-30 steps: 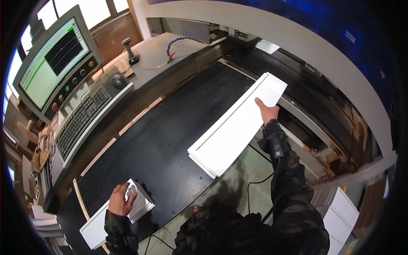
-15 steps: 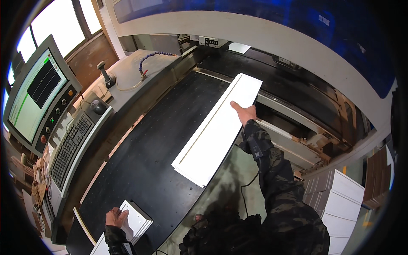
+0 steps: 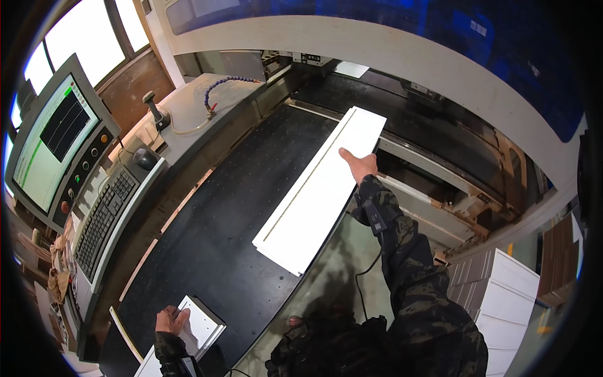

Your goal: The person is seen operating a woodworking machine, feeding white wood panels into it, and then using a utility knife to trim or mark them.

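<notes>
A long white panel [image 3: 317,195] with a narrow groove along its left side lies slantwise on the black machine table [image 3: 207,232]. My right hand [image 3: 361,166] grips its right edge, the thumb lying on top and the other fingers hidden below the edge. At the lower left, several shorter-looking white boards [image 3: 202,323] sit stacked at the table's near end, partly cut off by the picture's edge. My left hand [image 3: 169,320] is on this stack with its fingers bent over the left edge and the thumb on the top face.
A monitor with buttons [image 3: 59,144], a keyboard [image 3: 107,220] and a mouse [image 3: 146,158] stand at the left. Behind them are a handheld scanner [image 3: 157,112] and a blue jointed hose [image 3: 210,94]. The machine's white and blue hood [image 3: 377,38] spans the back. White panels [image 3: 496,301] are stacked at the right.
The long white panel and my right hand have shifted very slightly to the left. My left hand stays on the stacked boards.
</notes>
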Demonstrator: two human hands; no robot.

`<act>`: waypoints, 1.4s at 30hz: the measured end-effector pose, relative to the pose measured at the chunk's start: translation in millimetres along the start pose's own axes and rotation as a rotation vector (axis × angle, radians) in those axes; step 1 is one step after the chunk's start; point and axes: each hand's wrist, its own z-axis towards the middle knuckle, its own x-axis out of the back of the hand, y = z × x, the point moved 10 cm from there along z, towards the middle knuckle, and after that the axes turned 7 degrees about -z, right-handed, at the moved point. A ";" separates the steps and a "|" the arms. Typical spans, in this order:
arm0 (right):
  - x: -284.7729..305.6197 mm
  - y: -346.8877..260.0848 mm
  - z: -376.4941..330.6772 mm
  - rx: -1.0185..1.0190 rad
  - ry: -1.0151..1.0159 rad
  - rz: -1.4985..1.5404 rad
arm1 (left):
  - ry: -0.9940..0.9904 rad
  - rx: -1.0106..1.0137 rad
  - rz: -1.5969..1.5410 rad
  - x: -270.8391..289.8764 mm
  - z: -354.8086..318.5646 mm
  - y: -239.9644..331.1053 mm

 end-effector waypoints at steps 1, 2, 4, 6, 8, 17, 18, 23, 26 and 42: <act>1.2 0.8 0.3 -0.002 0.003 0.001 | -0.001 -0.003 0.002 -0.9 1.3 -0.3; 1.4 0.7 0.5 0.004 0.003 0.000 | 0.006 -0.013 -0.007 -1.1 2.5 -0.3; 2.4 -2.2 0.2 0.010 -0.001 0.001 | 0.016 -0.022 -0.015 -2.8 3.8 -6.4; -5.3 -2.3 1.8 0.019 -0.123 0.031 | 0.045 -0.047 -0.028 -3.3 7.1 -11.4; -1.9 -0.9 4.5 0.025 -0.059 0.029 | 0.028 -0.067 -0.015 -5.4 11.6 -10.4; -0.2 0.5 4.4 0.014 0.015 0.001 | 0.039 -0.079 0.044 -1.8 13.2 -6.1; 1.6 1.7 4.5 0.000 0.021 -0.015 | 0.010 -0.063 0.073 -3.7 14.4 -5.0; -0.2 -7.3 -12.1 0.016 -0.009 0.031 | 0.028 -0.046 0.074 -1.5 7.7 -8.6; -7.9 3.7 -5.2 0.004 0.006 0.006 | -0.002 -0.032 0.044 -3.6 4.6 -13.1; -56.6 12.5 30.0 0.179 -0.211 0.180 | -0.243 -0.094 0.264 -20.3 0.9 19.7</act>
